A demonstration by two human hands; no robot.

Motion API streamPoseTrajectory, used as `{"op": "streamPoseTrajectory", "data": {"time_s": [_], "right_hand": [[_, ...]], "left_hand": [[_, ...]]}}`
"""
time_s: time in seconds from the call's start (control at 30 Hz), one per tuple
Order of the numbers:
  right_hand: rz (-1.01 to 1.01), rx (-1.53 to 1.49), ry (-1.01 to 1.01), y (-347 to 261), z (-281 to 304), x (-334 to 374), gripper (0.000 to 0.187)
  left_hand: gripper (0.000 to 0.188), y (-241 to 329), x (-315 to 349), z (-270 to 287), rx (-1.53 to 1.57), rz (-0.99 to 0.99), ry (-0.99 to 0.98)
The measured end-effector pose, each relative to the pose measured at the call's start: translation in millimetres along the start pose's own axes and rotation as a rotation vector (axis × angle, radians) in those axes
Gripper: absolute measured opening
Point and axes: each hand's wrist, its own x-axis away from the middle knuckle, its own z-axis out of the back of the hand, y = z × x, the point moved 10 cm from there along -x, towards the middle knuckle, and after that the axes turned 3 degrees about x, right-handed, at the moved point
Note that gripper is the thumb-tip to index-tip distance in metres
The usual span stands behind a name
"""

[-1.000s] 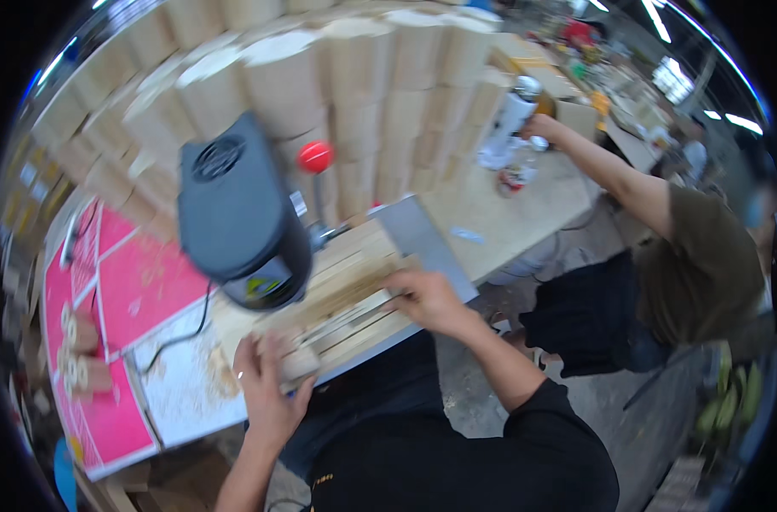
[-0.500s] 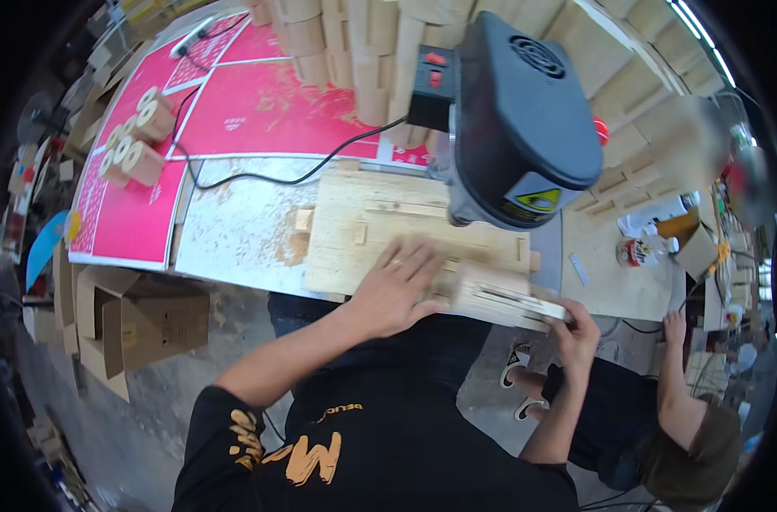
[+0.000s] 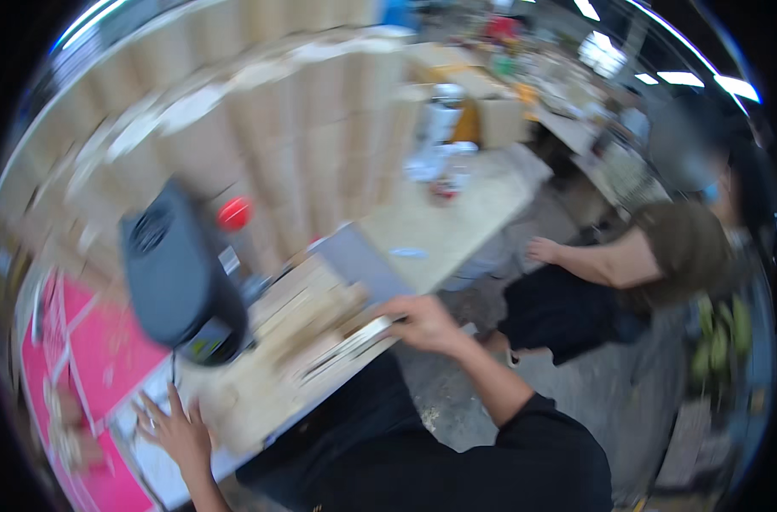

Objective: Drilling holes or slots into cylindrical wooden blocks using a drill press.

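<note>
My right hand (image 3: 427, 322) is closed around the end of a pale slotted wooden piece (image 3: 347, 346), blurred by motion, at the front edge of the wooden board (image 3: 243, 397). My left hand (image 3: 177, 431) has its fingers spread and holds nothing. It is over the white dusty tabletop (image 3: 154, 465), left of the board. Between my hands and farther back stands a dark grey bench machine (image 3: 171, 277) with a yellow warning label. More wooden strips (image 3: 307, 299), too smeared to tell apart, lie on the board beside the slotted piece.
Tall stacks of pale wooden pieces (image 3: 278, 128) stand behind the machine. Cut wooden blocks (image 3: 77, 448) sit on the pink sheet (image 3: 120, 350) at left. A plastic bottle (image 3: 452, 175) stands on the table at the back. Another person (image 3: 661, 264) is at the right, one arm toward the table.
The view has swung to the right, bringing the other person further in. My left hand has left the wooden piece and spread its fingers to the left. My right hand keeps its hold.
</note>
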Motion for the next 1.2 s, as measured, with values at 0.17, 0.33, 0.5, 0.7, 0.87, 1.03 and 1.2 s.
{"op": "streamPoseTrajectory", "data": {"time_s": [0.17,0.33,0.5,0.7,0.87,1.03,1.2], "right_hand": [[0.008,-0.02,-0.053,-20.6,13.4,12.3,0.034],[-0.099,0.0,0.017,1.7,37.5,52.5,0.033],[-0.146,-0.039,0.064,8.7,46.9,62.0,0.032],[-0.016,-0.045,0.075,-3.0,34.3,34.4,0.035],[-0.044,-0.105,-0.094,-8.2,-27.2,-28.1,0.036],[0.068,0.02,-0.062,-4.9,-51.4,-65.8,0.039],[-0.038,-0.066,-0.071,26.6,-49.8,-81.3,0.034]], "left_hand": [[0.042,172.4,14.0,15.9,0.354,-0.465,-0.233],[0.05,197.9,-5.5,-0.9,0.321,-0.484,-0.25],[0.054,174.7,-6.9,1.1,0.206,-0.391,-0.311],[0.083,-64.8,-6.4,-6.5,-0.206,0.352,-0.432],[0.05,-101.9,28.0,-10.0,0.86,0.112,0.048],[0.07,116.6,42.5,25.0,1.334,-0.051,-0.055],[0.09,163.4,35.4,15.4,1.119,-0.058,0.08]]}}
